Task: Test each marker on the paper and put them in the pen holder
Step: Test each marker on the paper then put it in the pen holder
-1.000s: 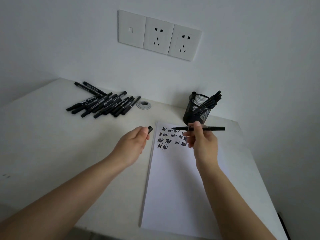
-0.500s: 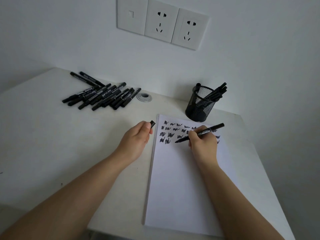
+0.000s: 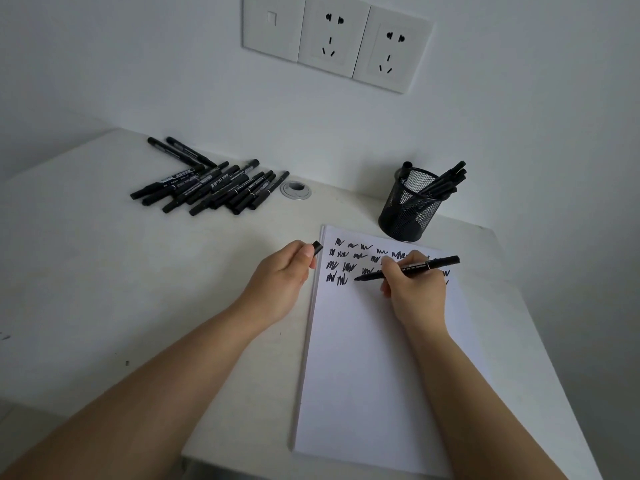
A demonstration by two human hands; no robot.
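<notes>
Black mesh pen holder [image 3: 410, 206] near desk [image 3: 104, 271] far right corner, several markers [image 3: 441, 183] inside. Right hand [image 3: 414, 289] grips uncapped marker [image 3: 408, 268], tip on paper [image 3: 363, 375]. Left hand [image 3: 280, 275] pinches cap [image 3: 317, 248]. Untested marker pile [image 3: 207, 185] far left edge.

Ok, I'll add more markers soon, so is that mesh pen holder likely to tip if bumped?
Probably fairly easily. The pen holder is open wire mesh, so likely light for its size. Its markers all lean to one side and stick out past the rim, which may shift weight that way. It looks narrower at the base than at the rim, so a push near the top could topple it.
</notes>
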